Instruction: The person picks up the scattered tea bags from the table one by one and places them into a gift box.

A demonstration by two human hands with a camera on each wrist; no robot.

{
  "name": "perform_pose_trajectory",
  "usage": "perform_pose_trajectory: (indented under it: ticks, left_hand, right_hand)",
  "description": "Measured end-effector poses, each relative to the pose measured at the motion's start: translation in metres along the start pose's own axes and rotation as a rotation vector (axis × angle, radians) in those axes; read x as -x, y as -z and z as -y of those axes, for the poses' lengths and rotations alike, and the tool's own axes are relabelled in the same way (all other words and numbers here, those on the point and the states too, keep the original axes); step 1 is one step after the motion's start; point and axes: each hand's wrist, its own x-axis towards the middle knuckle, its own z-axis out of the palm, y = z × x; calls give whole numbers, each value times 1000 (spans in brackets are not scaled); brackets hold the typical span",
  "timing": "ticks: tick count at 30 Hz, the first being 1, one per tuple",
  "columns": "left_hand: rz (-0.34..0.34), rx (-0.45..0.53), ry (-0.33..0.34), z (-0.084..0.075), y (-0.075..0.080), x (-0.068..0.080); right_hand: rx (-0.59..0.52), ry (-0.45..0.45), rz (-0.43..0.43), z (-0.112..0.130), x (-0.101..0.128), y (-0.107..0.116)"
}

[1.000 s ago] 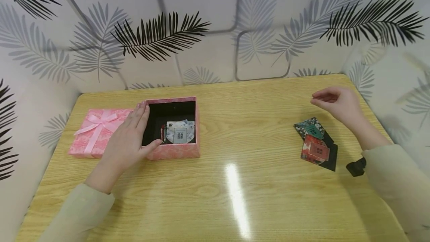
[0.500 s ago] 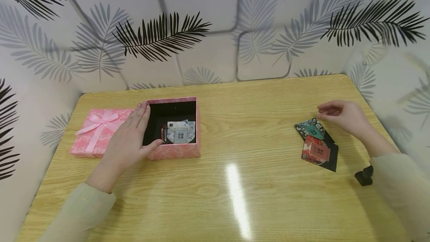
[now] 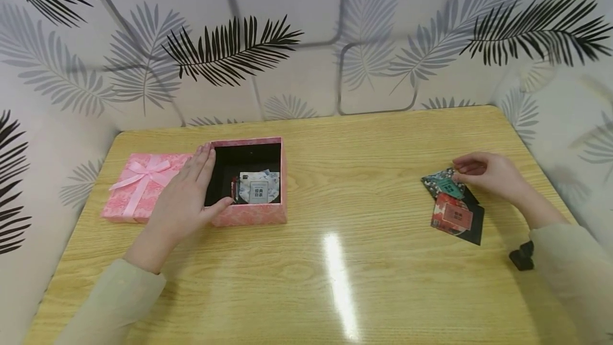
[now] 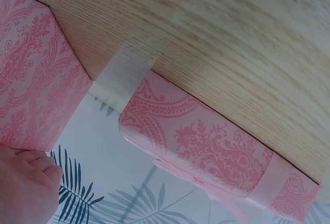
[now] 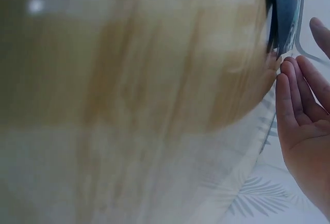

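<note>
An open pink box with a black lining holds several small packets. My left hand lies flat along the box's left wall, fingers straight, thumb on the front rim; that pink wall fills the left of the left wrist view. To the right, a teal packet, a red packet and a black packet lie overlapping on the table. My right hand touches the teal packet's far corner with its fingertips, which are barely bent and hold nothing.
The pink lid with a ribbon bow lies just left of the box, seen also as the lid. The wooden table is boxed in by leaf-patterned walls on three sides. A small black object sits by my right sleeve.
My right hand has come down and toward me from above the table's far right until its fingertips reach the teal packet. The left hand and box have stayed put.
</note>
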Motion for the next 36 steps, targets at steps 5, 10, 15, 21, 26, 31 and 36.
perform_pose_trajectory:
  ticks: [5,10,15,21,26,31,36]
  left_hand:
    - [-1,-2,-2,0,0,-1]
    - [-1,-3,2,-1,1,-1]
    - [0,-8,1,-1,1,-1]
    - [3,-10,-1,-1,1,-1]
    - [7,-7,2,0,1,0]
    - [9,-6,1,0,0,0]
    - [2,-7,-2,0,0,0]
  right_hand:
    - [15,28,24,-4,-1,-2]
    - [67,104,40,-6,-1,-4]
    - [131,158,26,-6,-2,-6]
    - [179,167,34,-4,-2,-7]
    - [150,108,64,1,-4,-7]
    - [125,54,63,4,-5,-6]
    - [98,29,43,6,-8,-7]
